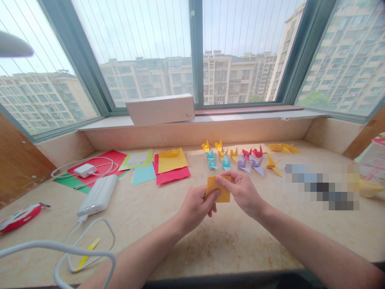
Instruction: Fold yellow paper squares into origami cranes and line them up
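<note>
A small folded square of yellow-orange origami paper [224,196] is held up above the counter between both hands. My left hand [200,202] grips its lower left side, thumb lying across the front. At the upper edge, my right hand [240,188] pinches the paper between thumb and fingers. Just beyond the hands stand several folded paper cranes: yellow ones [205,146], light blue ones [226,162], red ones [258,151] and purple ones [256,164]. The fingers behind the paper are partly hidden.
Left of the cranes lie yellow paper sheets [173,160], red sheets and a light blue sheet [144,174]. A white power bank [99,194], a charger [86,170] and looping cables occupy the left. A white box [161,110] rests on the sill; a red pouch [21,218] lies far left.
</note>
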Demonstrator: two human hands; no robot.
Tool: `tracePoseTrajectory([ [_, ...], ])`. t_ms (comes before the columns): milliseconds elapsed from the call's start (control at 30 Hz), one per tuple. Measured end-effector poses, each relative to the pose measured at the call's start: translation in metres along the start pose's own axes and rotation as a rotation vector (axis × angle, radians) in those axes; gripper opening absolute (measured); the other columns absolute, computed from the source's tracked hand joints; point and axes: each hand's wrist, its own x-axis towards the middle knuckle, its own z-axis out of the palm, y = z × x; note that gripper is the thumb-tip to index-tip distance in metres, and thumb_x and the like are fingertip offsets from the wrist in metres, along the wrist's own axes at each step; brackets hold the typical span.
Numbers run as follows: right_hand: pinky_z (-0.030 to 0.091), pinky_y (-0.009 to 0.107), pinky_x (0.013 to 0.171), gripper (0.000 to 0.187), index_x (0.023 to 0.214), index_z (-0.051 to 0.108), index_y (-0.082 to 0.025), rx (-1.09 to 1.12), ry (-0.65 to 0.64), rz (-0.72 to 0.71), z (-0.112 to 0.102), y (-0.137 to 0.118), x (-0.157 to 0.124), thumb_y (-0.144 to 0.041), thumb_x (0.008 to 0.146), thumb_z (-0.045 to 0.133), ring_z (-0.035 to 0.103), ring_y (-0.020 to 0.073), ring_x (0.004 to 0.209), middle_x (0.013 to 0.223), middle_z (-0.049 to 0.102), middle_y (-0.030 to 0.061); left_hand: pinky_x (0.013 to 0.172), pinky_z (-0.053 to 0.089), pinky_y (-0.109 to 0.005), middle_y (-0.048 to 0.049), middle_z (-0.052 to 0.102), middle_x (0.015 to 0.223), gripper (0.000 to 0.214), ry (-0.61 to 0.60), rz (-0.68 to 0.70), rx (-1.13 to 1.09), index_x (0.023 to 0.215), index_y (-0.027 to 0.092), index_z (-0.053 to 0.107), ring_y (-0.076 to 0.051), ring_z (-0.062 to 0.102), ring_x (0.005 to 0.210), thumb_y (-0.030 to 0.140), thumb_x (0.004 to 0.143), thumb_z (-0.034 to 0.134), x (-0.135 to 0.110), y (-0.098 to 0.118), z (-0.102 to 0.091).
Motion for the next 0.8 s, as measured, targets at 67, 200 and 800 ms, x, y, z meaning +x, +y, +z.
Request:
tracePoseTrajectory([
  [67,0.049,0.028,0.056,0.035,0.079,0.067,-0.017,-0.007,0.023,-0.007,0.001,0.001,0.001,-0.051,0.073,0.076,0.063,0.0161,0.06,0.071,0.07,0.0035,0.038,0.034,-0.018,0.0015,0.057,0.047,0.043,0.006,-0.016,-0.025,0.064,0.017,0.055,-0.008,0.049,0.037,0.051,0.089,0.053,-0.001,0.002,0.001],
  [200,0.055,0.033,0.073,0.041,0.099,0.065,-0.019,0.039,0.003,-0.024,0.001,0.006,0.005,-0.045,0.071,0.079,0.07,0.0209,0.081,0.088,0.074,0.0063,0.037,0.032,-0.018,0.0022,0.053,0.043,0.047,0.107,-0.052,-0.114,0.06,0.016,0.053,-0.008,0.047,0.035,0.054,0.089,0.053,0.001,0.002,0.001],
  [800,0.053,0.029,0.073,0.022,0.09,0.073,-0.019,0.06,-0.111,-0.071,-0.006,0.01,0.008,-0.033,0.074,0.079,0.067,0.0159,0.077,0.086,0.074,0.0028,0.04,0.046,-0.019,0.001,0.059,0.06,0.031,0.188,0.032,-0.234,0.082,0.014,0.059,-0.01,0.055,0.047,0.044,0.084,0.065,0.007,0.002,-0.01],
])
